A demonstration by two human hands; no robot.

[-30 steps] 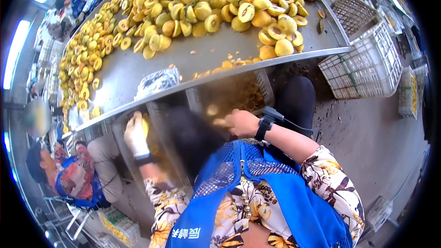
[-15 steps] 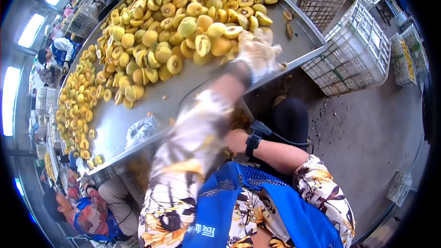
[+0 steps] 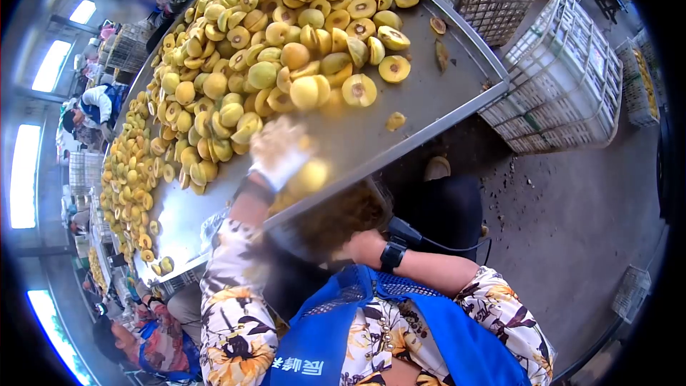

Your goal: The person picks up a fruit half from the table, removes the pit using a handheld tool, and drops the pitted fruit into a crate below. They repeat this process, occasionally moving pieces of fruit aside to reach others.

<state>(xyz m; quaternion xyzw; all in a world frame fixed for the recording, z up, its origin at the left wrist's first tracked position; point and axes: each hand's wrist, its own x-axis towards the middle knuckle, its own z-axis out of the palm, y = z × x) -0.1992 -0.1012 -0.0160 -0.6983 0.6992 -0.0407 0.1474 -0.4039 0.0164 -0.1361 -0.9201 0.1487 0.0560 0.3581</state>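
The left hand (image 3: 277, 149), in a white glove, was raised over the near edge of the steel table (image 3: 414, 118). It was too blurred to tell whether its fingers were curled or spread. 1 yellow fruit (image 3: 311, 176) lay right against the lower side of the glove, at the table's rim. Whether the hand gripped it or only touched it could not be told.

The right hand (image 3: 359, 243) was low, under the table edge and close to the body. A dark blur half hid it, so its grip could not be read either. A black wrist strap (image 3: 393, 254) sat on that wrist, with a cable (image 3: 457, 224) trailing from it.

The fruit looked small, light and round, probably with a smooth and slightly slippery skin. Ripe flesh of this kind would likely bruise under a hard pinch. It would best be cupped around its widest part, with the fingers spread.

Beyond the glove, a heap of fruit (image 3: 236, 50) covered most of the table, much of it halved with dark hollows showing. 1 small piece (image 3: 394, 121) lay apart near the rim. White crates (image 3: 572, 78) stood past the table's far corner. A co-worker (image 3: 146, 343) sat low at the left.
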